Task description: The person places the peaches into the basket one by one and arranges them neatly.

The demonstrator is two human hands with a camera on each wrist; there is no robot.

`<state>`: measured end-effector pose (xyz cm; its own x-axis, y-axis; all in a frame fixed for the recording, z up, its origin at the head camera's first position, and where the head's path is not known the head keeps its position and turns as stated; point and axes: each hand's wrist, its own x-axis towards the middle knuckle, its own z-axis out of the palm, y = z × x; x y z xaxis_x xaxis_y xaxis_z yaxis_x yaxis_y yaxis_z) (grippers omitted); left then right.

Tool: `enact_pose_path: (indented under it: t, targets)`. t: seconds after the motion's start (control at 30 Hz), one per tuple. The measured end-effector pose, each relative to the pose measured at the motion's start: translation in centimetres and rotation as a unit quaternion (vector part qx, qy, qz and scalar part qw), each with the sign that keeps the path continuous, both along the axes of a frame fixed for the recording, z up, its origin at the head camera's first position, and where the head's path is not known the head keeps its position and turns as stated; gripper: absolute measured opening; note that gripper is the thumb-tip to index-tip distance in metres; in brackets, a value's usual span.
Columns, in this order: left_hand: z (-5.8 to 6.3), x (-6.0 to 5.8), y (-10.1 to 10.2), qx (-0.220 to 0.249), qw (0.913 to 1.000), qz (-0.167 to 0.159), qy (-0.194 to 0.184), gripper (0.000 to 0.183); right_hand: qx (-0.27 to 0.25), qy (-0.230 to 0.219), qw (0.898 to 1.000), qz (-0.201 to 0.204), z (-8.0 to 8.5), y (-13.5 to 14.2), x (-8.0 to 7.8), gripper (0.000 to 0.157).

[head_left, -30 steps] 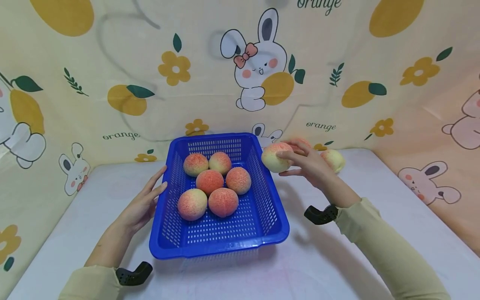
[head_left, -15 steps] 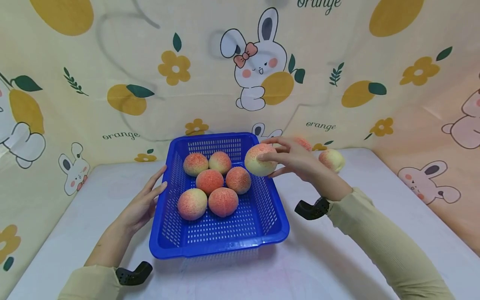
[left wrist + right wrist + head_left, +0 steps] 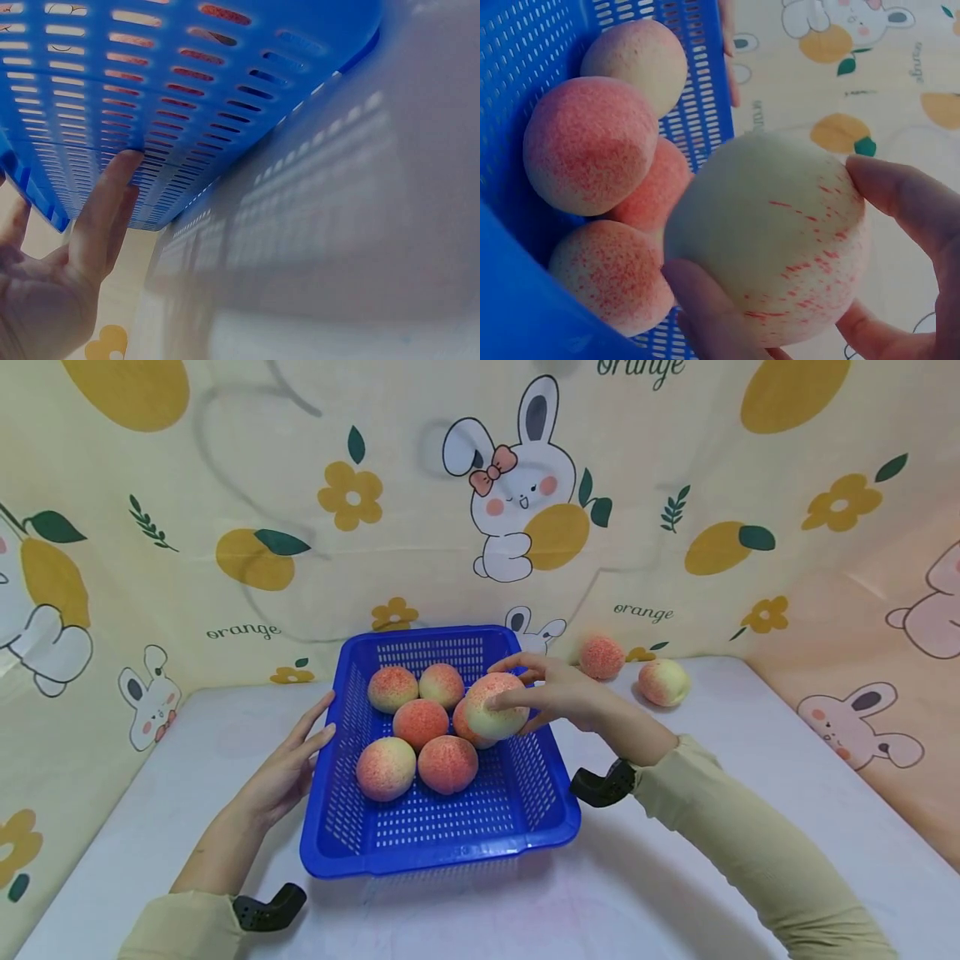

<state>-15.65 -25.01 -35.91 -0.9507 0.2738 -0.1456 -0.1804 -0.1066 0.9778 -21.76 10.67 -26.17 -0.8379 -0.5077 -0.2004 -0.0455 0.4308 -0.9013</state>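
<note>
In the head view my right hand (image 3: 558,697) holds a pale yellow and pink peach (image 3: 497,708) above the right half of a blue plastic basket (image 3: 442,860). Thumb and fingers pinch this peach from its sides, as the right wrist view shows. Several more peaches lie in the basket, among them a red one (image 3: 420,723) and a yellowish one (image 3: 386,768). The held peach partly covers another one (image 3: 463,724) below it. My left hand (image 3: 281,777) rests against the basket's left side, its fairly straight fingers (image 3: 101,214) touching the perforated outer wall and the rim.
Behind the basket on the right, a red peach (image 3: 602,657) and a yellow-pink peach (image 3: 663,682) lie on the white table (image 3: 645,868). A patterned cloth backdrop (image 3: 420,560) rises along the table's back edge.
My right hand has carried the peach leftward from beyond the basket's right rim to over the basket's inside. The two peaches on the table are now uncovered. My left hand stays put.
</note>
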Motion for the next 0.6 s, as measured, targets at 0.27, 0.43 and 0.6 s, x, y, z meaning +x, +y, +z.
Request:
enact_pose_path:
  t: [0.27,0.43,0.6]
  targets:
    - [0.0,0.0,0.1,-0.015,0.9999,0.003,0.0,0.063,0.043,-0.008,0.997,0.056,-0.3,-0.6,0.6,0.049]
    - [0.0,0.0,0.1,-0.015,0.9999,0.003,0.0,0.063,0.059,-0.024,0.995,0.073,-0.5,-1.1,0.9,0.049]
    - [0.0,0.0,0.0,-0.016,0.9999,0.002,-0.001,0.062,0.075,-0.038,0.993,0.082,-0.6,-1.4,1.0,0.049]
